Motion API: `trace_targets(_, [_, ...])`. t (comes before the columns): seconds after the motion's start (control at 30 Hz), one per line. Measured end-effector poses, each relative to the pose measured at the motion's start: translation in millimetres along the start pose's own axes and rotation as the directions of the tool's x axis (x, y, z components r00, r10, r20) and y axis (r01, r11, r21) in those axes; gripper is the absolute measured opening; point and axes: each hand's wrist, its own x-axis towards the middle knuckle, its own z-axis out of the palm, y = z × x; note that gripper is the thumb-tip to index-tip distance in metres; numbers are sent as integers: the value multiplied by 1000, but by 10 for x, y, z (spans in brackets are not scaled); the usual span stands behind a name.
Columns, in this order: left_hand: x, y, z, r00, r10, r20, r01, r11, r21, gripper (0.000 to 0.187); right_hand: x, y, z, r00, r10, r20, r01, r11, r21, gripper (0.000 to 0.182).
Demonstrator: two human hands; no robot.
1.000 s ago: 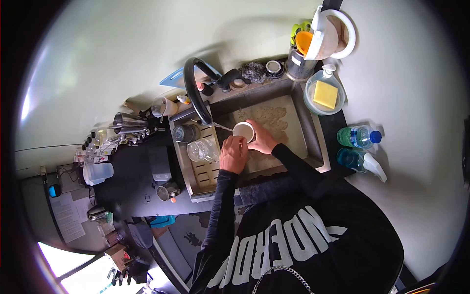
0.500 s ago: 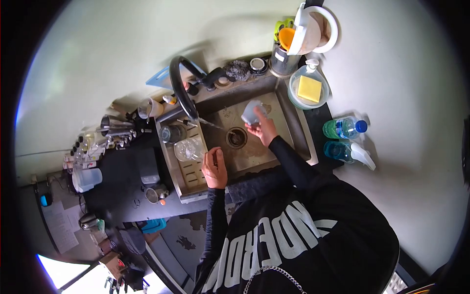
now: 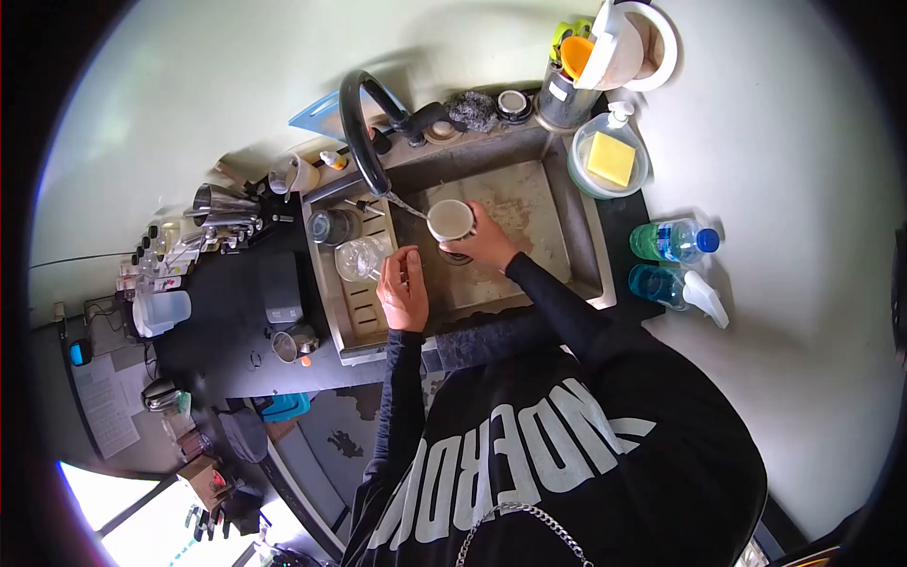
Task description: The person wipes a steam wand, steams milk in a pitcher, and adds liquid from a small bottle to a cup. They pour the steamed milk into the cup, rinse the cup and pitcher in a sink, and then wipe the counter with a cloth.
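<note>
My right hand [image 3: 488, 241] is closed around a white cup [image 3: 451, 220], whose round opening faces up toward me. A thin stream of water from the black faucet [image 3: 355, 132] reaches the cup's rim. My left hand [image 3: 404, 291] is beside it, over the edge of the ribbed drain tray [image 3: 366, 307], fingers loosely bent and apart with nothing visible in them. Just left of its fingertips lies a clear glass vessel [image 3: 360, 258]. A darker glass [image 3: 333, 227] is behind that on the tray. The drain of the metal sink [image 3: 515, 194] is partly hidden below the cup.
A yellow sponge [image 3: 610, 159] lies on a clear bowl at the back right. Near it are a metal canister [image 3: 565, 102], a green bottle [image 3: 673, 242] and a spray bottle [image 3: 658, 285]. Steel cups [image 3: 223, 206] and a metal pitcher [image 3: 294, 343] are on the left counter.
My right hand has brought the cup left to the water stream and turned its opening up. My left hand has shifted slightly, and the whole view has moved a little.
</note>
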Motion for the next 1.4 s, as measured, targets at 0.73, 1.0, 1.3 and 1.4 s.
trace_targets(0.73, [-117,-39,11,996,-58,-64,51,994,-95,24,-611,-631,-1072,829,-18,559,556,135,-820,75])
trace_targets(1.0, [-110,-98,109,999,-44,-14,42,991,-130,19,-629,-529,-830,899,-266,349,278,-271,-922,73])
trace_targets(1.3, [-48,-40,278,996,-9,84,18,993,-117,17,-144,-220,-369,821,-538,192,465,436,-770,85])
trace_targets(1.4, [109,37,309,997,41,68,-40,999,-15,17,-20,-309,-53,953,-299,45,279,813,-511,71])
